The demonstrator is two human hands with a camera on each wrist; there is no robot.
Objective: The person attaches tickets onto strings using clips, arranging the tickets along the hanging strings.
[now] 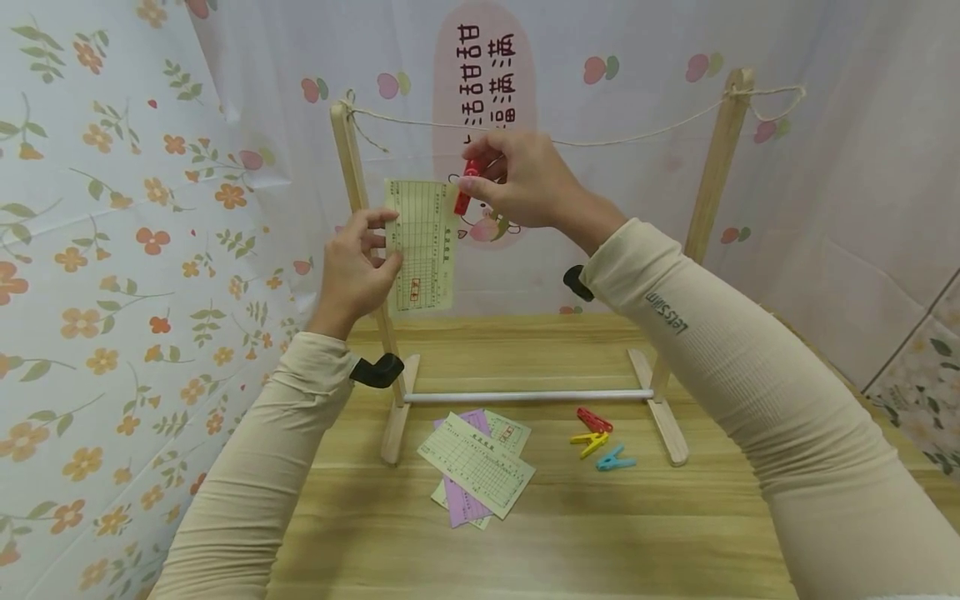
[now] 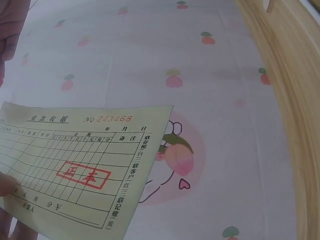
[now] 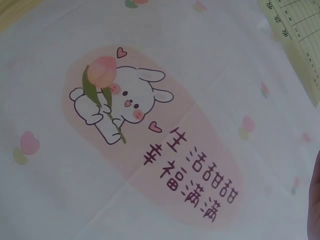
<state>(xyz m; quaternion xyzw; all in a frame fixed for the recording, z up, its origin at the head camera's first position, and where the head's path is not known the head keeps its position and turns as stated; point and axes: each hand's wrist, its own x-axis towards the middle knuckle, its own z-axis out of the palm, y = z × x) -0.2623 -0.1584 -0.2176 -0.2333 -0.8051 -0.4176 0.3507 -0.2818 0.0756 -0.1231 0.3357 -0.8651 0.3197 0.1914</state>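
Observation:
In the head view my left hand [image 1: 360, 265] pinches a pale yellow receipt slip [image 1: 423, 250] by its left edge, the slip hanging upright below the string [image 1: 637, 142]. My right hand [image 1: 528, 179] holds a red clothespin [image 1: 467, 190] between thumb and fingers beside the slip's upper right corner. Whether the clothespin touches the paper I cannot tell. In the left wrist view the slip [image 2: 85, 165] shows a printed table and a red stamp, with a thumb [image 2: 7, 184] on it. Only the slip's corner [image 3: 300, 35] and a sliver of hand show in the right wrist view.
A wooden frame with a left post [image 1: 347, 158], a right post [image 1: 716, 167] and a white bottom bar [image 1: 525, 396] carries the string. On the table [image 1: 600, 533] lie overlapping yellow and purple slips [image 1: 480, 467], plus red [image 1: 594, 419], yellow [image 1: 589, 442] and blue [image 1: 615, 459] clothespins.

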